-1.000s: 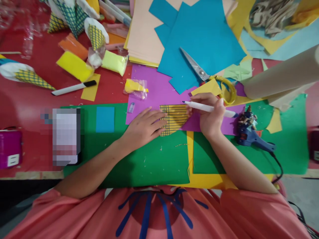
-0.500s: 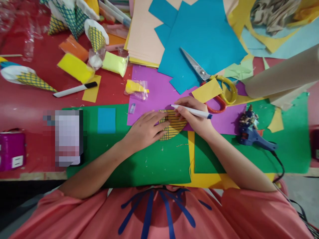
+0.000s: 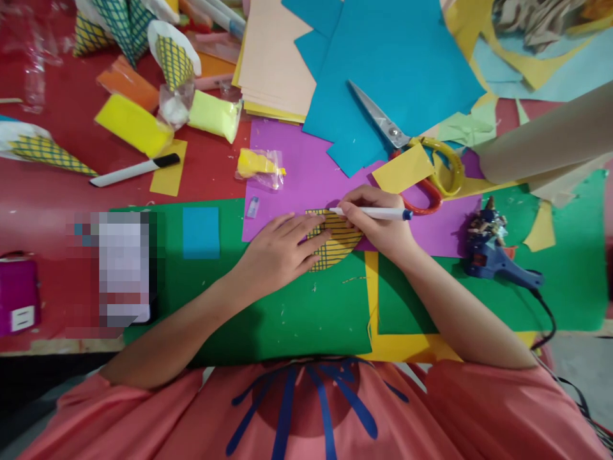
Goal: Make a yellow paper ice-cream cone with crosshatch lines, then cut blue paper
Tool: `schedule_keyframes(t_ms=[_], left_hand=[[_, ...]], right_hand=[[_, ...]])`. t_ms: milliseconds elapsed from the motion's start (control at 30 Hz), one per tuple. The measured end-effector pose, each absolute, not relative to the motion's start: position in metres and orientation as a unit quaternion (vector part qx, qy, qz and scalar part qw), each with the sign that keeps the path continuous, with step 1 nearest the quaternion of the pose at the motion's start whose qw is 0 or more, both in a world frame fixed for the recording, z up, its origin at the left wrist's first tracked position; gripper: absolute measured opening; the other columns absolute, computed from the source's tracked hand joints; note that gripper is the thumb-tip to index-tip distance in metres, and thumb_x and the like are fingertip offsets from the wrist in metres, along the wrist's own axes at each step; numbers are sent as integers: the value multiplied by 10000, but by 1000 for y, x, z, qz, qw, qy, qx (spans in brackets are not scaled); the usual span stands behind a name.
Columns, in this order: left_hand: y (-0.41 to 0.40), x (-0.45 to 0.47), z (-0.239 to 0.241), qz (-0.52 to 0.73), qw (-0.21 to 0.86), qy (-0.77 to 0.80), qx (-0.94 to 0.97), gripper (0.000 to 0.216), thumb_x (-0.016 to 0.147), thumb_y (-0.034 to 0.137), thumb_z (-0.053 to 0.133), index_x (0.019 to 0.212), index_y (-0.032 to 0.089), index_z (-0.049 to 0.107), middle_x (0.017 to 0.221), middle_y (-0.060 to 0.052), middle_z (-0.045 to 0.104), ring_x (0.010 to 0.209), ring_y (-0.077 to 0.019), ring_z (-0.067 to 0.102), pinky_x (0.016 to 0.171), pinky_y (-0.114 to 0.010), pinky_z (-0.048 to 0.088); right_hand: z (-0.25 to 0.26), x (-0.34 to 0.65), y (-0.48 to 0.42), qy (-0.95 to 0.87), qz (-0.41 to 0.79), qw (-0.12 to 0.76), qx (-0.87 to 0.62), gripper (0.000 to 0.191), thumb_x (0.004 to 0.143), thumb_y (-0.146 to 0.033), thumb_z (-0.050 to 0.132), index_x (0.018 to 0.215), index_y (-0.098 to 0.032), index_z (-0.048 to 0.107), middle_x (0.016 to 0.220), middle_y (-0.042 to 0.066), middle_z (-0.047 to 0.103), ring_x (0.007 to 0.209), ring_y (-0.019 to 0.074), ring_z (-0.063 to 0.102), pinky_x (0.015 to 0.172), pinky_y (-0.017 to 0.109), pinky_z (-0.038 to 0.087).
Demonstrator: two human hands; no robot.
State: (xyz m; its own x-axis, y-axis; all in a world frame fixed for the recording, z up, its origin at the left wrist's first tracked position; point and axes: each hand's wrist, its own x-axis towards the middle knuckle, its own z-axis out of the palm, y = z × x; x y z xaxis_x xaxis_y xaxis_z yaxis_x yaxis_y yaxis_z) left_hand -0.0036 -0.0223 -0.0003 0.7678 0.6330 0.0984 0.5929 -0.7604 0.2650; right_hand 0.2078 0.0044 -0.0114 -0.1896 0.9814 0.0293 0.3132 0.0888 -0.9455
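Observation:
A yellow half-round paper piece [image 3: 341, 237] lies across the purple and green sheets, marked with dark lines that cross into a grid on its left part. My left hand [image 3: 282, 249] rests flat on its left side, fingers spread and pressing it down. In my right hand [image 3: 380, 223] a white marker [image 3: 378, 213] with a dark blue end is gripped, its tip at the upper edge of the paper piece. Scissors [image 3: 395, 135] with yellow and red handles lie just beyond that hand, a small yellow paper rectangle [image 3: 402, 167] over the handles.
A blue glue gun [image 3: 502, 263] with a cord lies at right, near a pale tube [image 3: 546, 137]. Blue sheets [image 3: 387, 64] are stacked at the back. At left are a blurred-out phone [image 3: 123, 268], a black-capped marker [image 3: 134, 171], clay packets [image 3: 134, 124] and patterned paper cones [image 3: 52, 153].
The marker has turned to lie more level, with its tip slightly lower on the paper piece. My left hand stays on the paper. The whole view has shifted slightly.

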Motion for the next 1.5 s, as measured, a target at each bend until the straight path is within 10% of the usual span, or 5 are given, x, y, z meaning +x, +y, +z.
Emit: schedule_keyframes(t_ms=[1500], left_hand=[[-20, -9, -9, 98, 128, 361, 918, 396, 919, 259, 457, 1299, 147, 475, 1386, -112, 492, 1333, -233, 405, 1111, -440, 347]], right_hand=[[-10, 209, -5, -644, 424, 379, -512, 197, 815, -327, 612, 703, -165, 616, 582, -16, 588, 509, 79, 501, 472, 220, 370]])
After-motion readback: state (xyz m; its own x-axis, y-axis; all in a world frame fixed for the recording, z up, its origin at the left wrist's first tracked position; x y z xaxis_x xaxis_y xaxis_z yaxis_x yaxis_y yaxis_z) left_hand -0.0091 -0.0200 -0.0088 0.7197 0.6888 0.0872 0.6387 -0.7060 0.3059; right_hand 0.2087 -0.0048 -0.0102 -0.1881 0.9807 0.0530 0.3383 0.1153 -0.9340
